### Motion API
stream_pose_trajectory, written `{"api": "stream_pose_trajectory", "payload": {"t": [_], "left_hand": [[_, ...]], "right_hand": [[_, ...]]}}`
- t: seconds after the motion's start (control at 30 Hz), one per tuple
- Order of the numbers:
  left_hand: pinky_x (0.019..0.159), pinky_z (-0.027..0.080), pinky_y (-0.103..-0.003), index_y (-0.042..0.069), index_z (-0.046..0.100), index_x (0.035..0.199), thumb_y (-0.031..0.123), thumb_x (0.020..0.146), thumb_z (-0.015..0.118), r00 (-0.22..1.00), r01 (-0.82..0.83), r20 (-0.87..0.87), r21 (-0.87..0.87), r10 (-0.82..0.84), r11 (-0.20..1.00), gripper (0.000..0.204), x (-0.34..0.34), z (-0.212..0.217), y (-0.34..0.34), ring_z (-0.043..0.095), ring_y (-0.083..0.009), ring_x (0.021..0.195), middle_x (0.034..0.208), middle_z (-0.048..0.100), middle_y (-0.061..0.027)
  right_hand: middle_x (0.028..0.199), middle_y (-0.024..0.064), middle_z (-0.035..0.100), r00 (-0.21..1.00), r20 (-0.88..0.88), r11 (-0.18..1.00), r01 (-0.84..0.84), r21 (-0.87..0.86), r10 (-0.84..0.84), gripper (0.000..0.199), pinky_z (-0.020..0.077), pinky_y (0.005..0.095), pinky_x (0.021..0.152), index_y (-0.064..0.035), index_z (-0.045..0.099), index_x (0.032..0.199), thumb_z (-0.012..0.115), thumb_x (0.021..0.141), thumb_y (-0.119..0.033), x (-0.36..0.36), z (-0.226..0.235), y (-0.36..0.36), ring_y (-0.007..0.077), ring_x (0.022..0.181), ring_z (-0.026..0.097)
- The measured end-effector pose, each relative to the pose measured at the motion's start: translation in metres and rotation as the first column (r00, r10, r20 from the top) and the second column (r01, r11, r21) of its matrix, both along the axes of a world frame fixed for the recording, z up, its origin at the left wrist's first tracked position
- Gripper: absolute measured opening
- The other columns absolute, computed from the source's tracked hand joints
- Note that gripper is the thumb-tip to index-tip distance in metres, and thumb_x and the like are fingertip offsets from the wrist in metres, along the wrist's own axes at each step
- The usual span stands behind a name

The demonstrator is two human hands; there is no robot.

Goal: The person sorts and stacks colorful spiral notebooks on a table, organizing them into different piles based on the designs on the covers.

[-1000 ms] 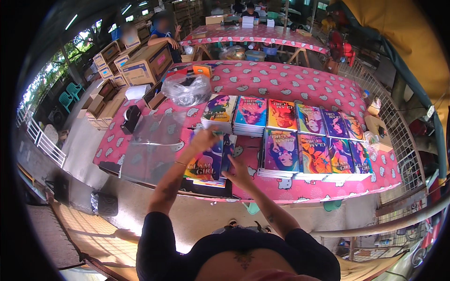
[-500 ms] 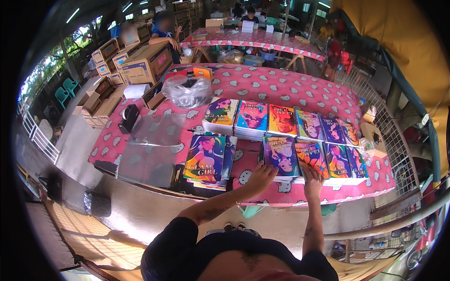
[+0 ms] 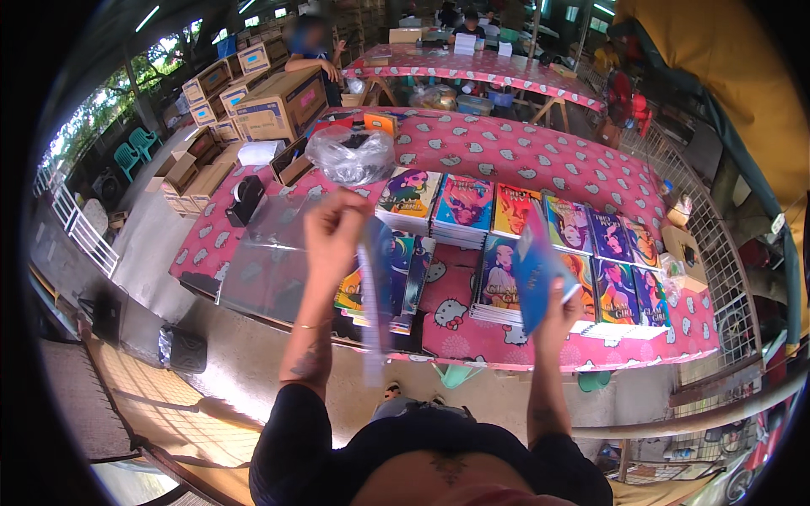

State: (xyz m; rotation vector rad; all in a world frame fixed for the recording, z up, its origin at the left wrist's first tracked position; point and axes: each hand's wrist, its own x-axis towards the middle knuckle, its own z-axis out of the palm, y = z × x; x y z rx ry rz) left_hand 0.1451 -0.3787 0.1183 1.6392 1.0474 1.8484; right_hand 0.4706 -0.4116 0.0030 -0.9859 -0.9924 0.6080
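My left hand (image 3: 336, 232) is raised over the left part of the table, closed on the top of a spiral notebook (image 3: 369, 308) that hangs nearly edge-on and blurred. Behind it, a loose pile of notebooks (image 3: 418, 278) is partly covered. In my right hand (image 3: 557, 319) a second, blue-covered notebook (image 3: 533, 282) stands tilted above the front row, gripped at its lower right edge. Neat stacks of colourful notebooks fill two rows; the front-left stack (image 3: 499, 274) lies just left of my right hand, and a back-row stack (image 3: 462, 205) stands beyond.
Clear plastic sheets (image 3: 270, 253) and a black tape dispenser (image 3: 245, 201) lie on the pink table's left side. A plastic bag (image 3: 350, 156) sits behind. Cardboard boxes (image 3: 283, 105) are piled at far left, near another person (image 3: 314, 63). A wire mesh barrier (image 3: 717, 253) runs along the right.
Both hands have risen from the front row of stacks, each now with a notebook. The left has swung leftward over the loose pile. Different covers show on the front-row stacks, and the view has shifted slightly.
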Motion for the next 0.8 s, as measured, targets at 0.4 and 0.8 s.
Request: {"api": "stream_pose_trajectory", "payload": {"t": [0.4,0.8], "left_hand": [[0.073,0.052,-0.046,0.001,0.055,0.123,0.038,0.087,0.066,0.722,-0.191,-0.689,-0.102,0.069,0.976,0.053,-0.05,-0.156,0.071,0.067,-0.0365,0.082,0.085,0.068,-0.0211],[0.101,0.039,-0.047,-0.011,0.029,0.141,0.054,0.095,0.044,0.802,-0.209,-0.522,-0.701,-0.291,0.682,0.082,-0.127,-0.225,0.094,0.048,-0.0493,0.122,0.125,0.051,-0.0382]], "right_hand": [[0.13,0.0193,0.052,0.734,0.673,0.994,-0.111,-0.015,0.092,0.044,0.04,0.0376,0.099,-0.0063,0.059,0.123,0.072,0.083,-0.019,-0.135,-0.098,0.07,0.0314,0.121,0.051],[0.155,0.0186,0.023,0.846,0.085,0.797,-0.455,-0.396,0.526,0.07,0.0196,0.0365,0.115,0.0023,0.023,0.149,0.052,0.099,-0.036,-0.188,-0.146,0.127,0.0276,0.141,0.027]]}}
